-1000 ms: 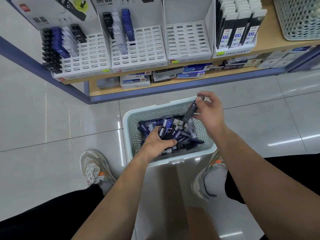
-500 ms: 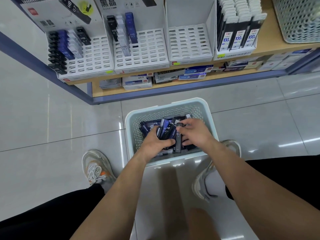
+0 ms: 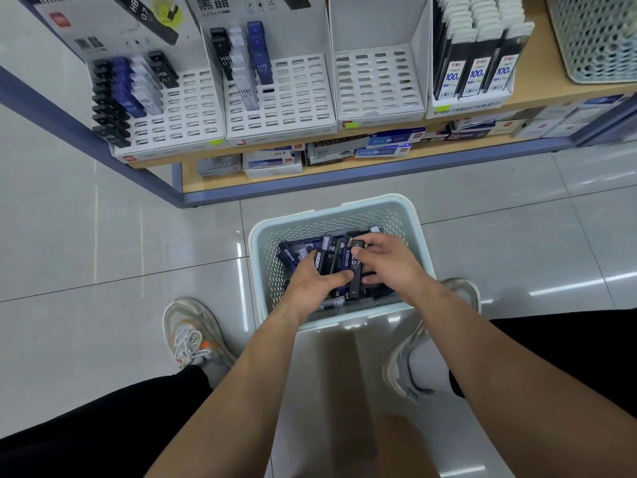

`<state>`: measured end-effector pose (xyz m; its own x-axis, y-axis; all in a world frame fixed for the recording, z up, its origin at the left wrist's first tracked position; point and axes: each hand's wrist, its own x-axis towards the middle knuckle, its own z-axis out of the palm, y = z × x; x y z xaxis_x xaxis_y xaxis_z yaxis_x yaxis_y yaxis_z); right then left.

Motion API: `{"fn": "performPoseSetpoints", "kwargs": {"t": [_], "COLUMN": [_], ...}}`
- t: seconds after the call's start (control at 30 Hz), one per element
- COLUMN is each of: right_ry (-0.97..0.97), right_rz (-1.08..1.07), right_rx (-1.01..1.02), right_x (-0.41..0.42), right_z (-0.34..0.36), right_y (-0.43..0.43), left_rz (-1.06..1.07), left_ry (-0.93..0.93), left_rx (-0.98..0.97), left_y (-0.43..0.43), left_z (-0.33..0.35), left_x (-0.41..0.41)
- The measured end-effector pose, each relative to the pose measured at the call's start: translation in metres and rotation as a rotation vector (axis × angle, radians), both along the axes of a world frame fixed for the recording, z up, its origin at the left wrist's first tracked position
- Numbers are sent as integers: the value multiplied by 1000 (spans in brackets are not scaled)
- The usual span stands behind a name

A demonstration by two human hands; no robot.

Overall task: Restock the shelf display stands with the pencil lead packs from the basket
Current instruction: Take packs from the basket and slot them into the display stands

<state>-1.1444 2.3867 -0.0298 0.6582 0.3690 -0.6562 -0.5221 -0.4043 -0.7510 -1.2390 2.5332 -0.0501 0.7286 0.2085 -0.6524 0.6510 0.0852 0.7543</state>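
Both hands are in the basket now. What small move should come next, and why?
Probably lay the black pack in the right hand against the bundle that the left hand grips in the basket, so one hand carries all; the stands above have many free slots.

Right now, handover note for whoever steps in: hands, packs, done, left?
Left hand: grips a bundle of packs inside the basket.
Right hand: pinches one black pack beside it.
Done: left stand partly filled, middle stand has a few.
Left: third stand shows no packs; many remain in the basket.
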Motion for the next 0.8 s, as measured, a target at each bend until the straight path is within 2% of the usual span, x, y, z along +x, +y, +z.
{"fn": "performPoseSetpoints", "kwargs": {"t": [0.17, 0.33, 0.5, 0.67, 0.8], "right_ry": [-98, -147, -211, -397, -462], "right_rz": [-1, 3, 90, 227, 330], "right_rx": [2, 81, 149, 165, 200], "right_x": [2, 13, 32, 47, 56], "right_z": [8, 42, 105, 182, 226], "right_y": [-1, 3, 10, 12, 8], "left_rz": [-32, -137, -231, -371, -372], "left_ry": [1, -35, -96, -197, -232], "left_rx": [31, 196, 338, 348, 392], "left_y": [5, 16, 37, 58, 74], "left_z": [8, 44, 119, 217, 275], "left_x": [0, 11, 27, 28, 14]}}
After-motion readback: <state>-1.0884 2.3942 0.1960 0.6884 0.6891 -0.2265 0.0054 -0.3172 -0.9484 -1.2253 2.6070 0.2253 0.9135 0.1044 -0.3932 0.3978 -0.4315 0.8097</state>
